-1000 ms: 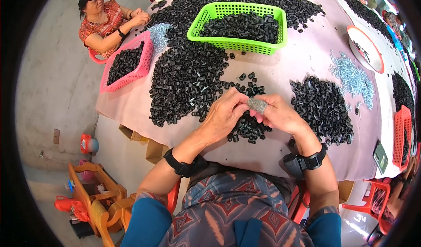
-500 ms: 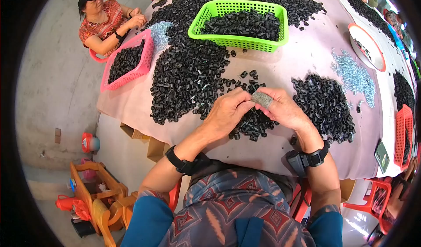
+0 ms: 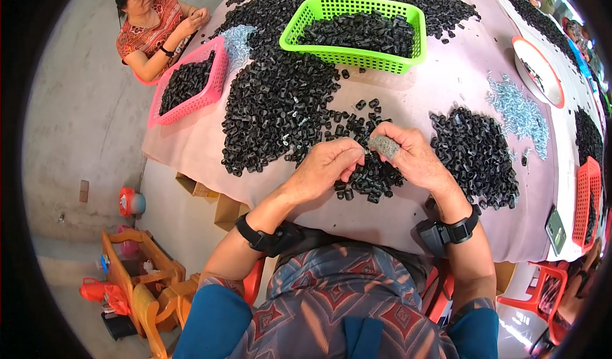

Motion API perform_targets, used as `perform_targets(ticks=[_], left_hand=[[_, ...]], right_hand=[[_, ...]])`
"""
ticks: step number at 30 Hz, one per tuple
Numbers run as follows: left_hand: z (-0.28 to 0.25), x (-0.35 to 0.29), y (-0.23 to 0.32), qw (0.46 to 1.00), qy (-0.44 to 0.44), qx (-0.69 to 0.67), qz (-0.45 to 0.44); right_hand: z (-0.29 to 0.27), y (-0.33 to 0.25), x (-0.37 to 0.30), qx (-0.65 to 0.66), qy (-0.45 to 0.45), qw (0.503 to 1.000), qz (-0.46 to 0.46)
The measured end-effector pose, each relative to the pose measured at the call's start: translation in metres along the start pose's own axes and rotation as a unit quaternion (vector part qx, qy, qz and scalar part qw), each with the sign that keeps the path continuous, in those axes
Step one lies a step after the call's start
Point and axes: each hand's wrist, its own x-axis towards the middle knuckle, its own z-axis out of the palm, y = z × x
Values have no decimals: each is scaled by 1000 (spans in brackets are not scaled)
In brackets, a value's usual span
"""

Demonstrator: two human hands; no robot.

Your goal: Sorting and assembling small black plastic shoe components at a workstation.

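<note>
Take the space between the two hands as the centre of a dial, twelve pointing away from the person. The left hand (image 3: 328, 164) is curled, its thumb and index finger drawn close at the tips; whether they pinch anything I cannot tell. The right hand (image 3: 413, 153) bends its fingers toward the left one, with a grey wrap (image 3: 385, 147) around one digit; what sits between its fingertips is hidden. The hands are just beside each other, above a small cluster of black tubular plastic pieces (image 3: 371, 179) on the cloth-covered surface (image 3: 408, 97).

A large heap of the same black pieces (image 3: 268, 120) spreads at ten o'clock, a few silver screws lying on it. A separate pile of black pieces (image 3: 475, 158) lies at three o'clock, near the right hand. Past it, between two and three, are loose silver screws (image 3: 519, 113). At twelve stands a bright green perforated basket (image 3: 357, 57) holding black pieces. Farther out at ten, a pink basket (image 3: 191, 108) holds more, near a seated co-worker (image 3: 153, 34) whose hands are raised together. A white bowl with an orange-red rim (image 3: 549, 81) is at two; a phone (image 3: 556, 230) lies at four.
</note>
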Motion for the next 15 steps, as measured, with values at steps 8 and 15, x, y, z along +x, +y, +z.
perform_targets(ticks=[8, 15], left_hand=[[-6, -9, 0, 997, 25, 64, 43], [-3, -12, 0, 991, 55, 102, 67]], right_hand=[[-2, 8, -2, -75, -45, 994, -69], [2, 1, -1, -83, -17, 993, -82]])
